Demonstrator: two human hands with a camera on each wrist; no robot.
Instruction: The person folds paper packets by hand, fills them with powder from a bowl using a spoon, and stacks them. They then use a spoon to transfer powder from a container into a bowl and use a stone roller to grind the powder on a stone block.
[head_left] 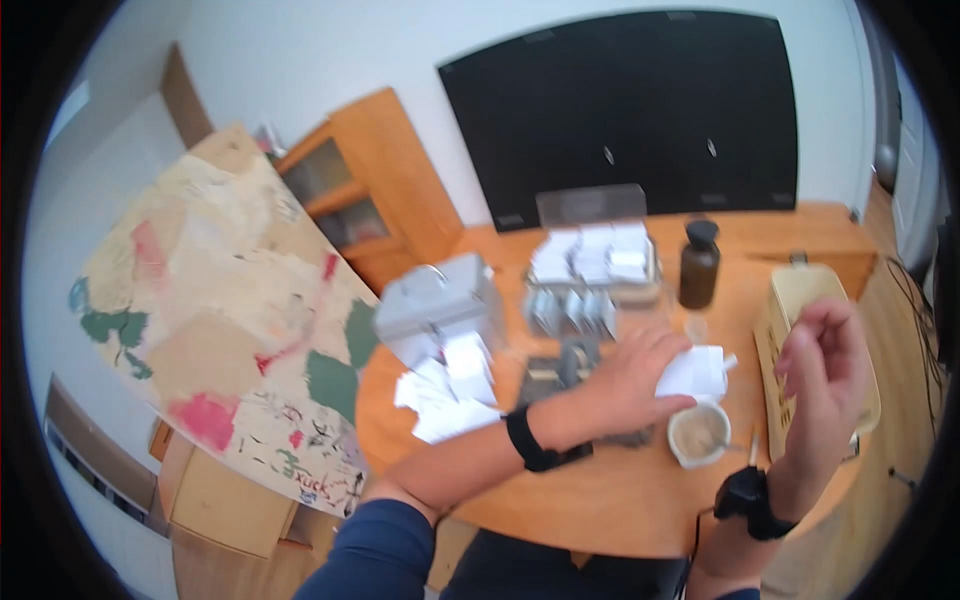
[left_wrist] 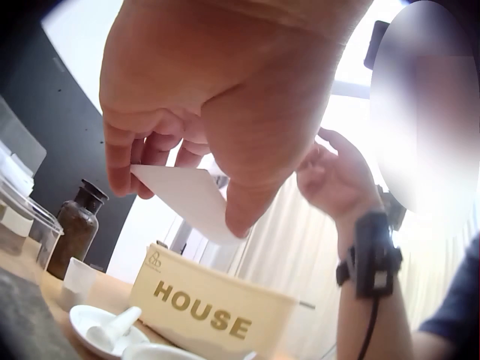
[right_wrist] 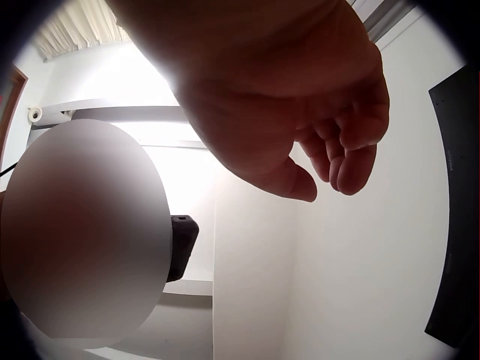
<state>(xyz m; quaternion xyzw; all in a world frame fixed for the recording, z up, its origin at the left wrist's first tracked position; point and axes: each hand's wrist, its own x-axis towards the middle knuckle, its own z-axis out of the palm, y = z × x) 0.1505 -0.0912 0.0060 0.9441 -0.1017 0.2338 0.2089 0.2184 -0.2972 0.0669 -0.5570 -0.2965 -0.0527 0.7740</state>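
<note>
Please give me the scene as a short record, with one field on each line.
Left grip: holds white paper between thumb and fingers
Right grip: raised, fingers loosely curled, no object visible in it
Bowl: white, with light-brown contents
Bottle: dark brown, upright
Basket: cream, marked HOUSE
Metal-look box: grey, loose papers in front
Surface: wooden table

Head: From well above, I look down and forward across the table point(head_left: 590, 512) to the black panel point(head_left: 620, 110).
Left wrist: Close behind the left hand point(left_wrist: 217, 97), low over the tabletop, I face the HOUSE basket point(left_wrist: 214, 306).
Right wrist: Tight on the right hand point(right_wrist: 292, 105), I face upward toward a white wall point(right_wrist: 360, 255).
HOUSE basket, brown bottle point(left_wrist: 73, 234): Shared by head and left wrist.
Black panel: In all three.
</note>
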